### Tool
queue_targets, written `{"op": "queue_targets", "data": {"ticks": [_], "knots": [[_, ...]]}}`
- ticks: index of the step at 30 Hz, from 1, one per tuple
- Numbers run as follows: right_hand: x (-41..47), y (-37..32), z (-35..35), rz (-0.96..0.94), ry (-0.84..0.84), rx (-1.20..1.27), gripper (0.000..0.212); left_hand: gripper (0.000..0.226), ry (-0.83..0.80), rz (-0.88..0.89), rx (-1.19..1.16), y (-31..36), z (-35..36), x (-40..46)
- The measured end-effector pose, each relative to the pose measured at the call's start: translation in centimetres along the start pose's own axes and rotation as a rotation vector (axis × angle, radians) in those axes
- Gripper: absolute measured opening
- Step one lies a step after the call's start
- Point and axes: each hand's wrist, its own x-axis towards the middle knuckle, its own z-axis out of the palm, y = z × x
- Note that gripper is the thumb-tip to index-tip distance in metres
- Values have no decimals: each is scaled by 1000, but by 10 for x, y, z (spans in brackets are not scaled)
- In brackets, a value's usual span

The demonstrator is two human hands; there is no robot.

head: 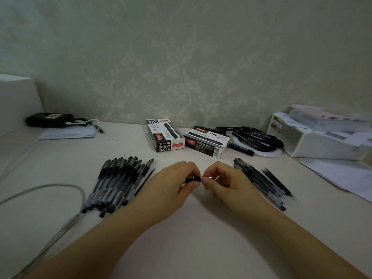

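1. The left hand (171, 182) and right hand (225, 180) meet fingertip to fingertip above the white desk (191, 228), near its middle.
2. The left hand's curled fingers grip a short black pen part (192, 179).
3. The right hand pinches that part's right end (a thin bright sliver shows among its fingers; what it is, I cannot tell).
4. A pile of capped gel pens (118, 184) lies just left of the left hand.
5. A second pen pile (261, 182) lies just right of the right hand.
6. Two marker boxes (165, 135) sit behind, by the wall.
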Motion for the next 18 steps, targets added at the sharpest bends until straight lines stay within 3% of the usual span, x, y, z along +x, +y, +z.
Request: {"op": "queue_targets", "data": {"ticks": [6,12,18], "knots": [[-2,-2,2,30,16,4,46,6,-7,20,-19,2,1,0],[0,-3,-3,-2,-30,23,14,6,2,0,-6,1,-1,0],[-2,-3,-1,-15,16,-48,40,5,-12,8,9,4,0,0]]}}
